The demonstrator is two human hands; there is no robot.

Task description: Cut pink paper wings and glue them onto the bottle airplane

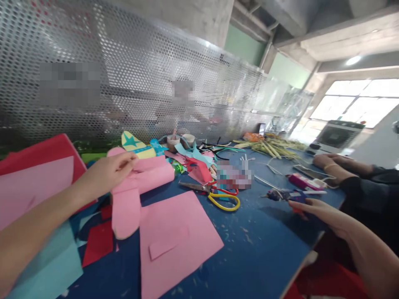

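Note:
My left hand (107, 170) is closed in a pinch on the top of a pink foam shape (137, 187), a rolled pink piece with a flap hanging down toward me. My right hand (314, 209) reaches out over the blue table's (264, 249) right edge and holds a glue gun (286, 195) that lies low over the tabletop. A flat pink sheet (177, 241) with a small pink strip on it lies between my hands. Yellow-handled scissors (218, 195) rest just beyond that sheet.
Red, pink and teal sheets (40, 182) pile at the left. Foam scraps, two small cups (181, 141), black wires and pale green stalks (271, 147) crowd the far side below a perforated metal screen. Another person's forearms (339, 164) rest at the right, near a pink marker.

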